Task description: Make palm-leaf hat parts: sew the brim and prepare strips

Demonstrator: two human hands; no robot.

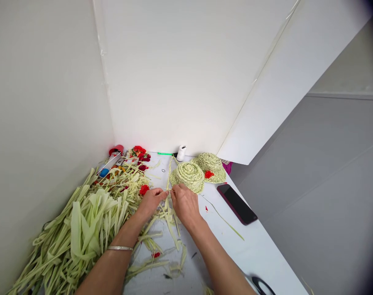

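Observation:
Pale green husk-like strips meet between my two hands, forming a narrow braid (169,174) that runs up the table away from me. My left hand (152,200) pinches the braid from the left, thumb and finger together. From the right, my right hand (185,204) is closed on the same strips, knuckles up. Loose strip ends (171,225) hang toward me below the fingers. Just beyond my right hand sits a coiled woven hat (187,175). Behind it, a second woven hat (211,164) carries a red flower (208,174).
A large heap of strips (91,221) covers the left side. Red flowers (139,150), a red cup (116,149) and a white thread spool (181,153) stand by the wall. A phone (237,204) lies near the right edge, black-handled scissors (262,284) at the front.

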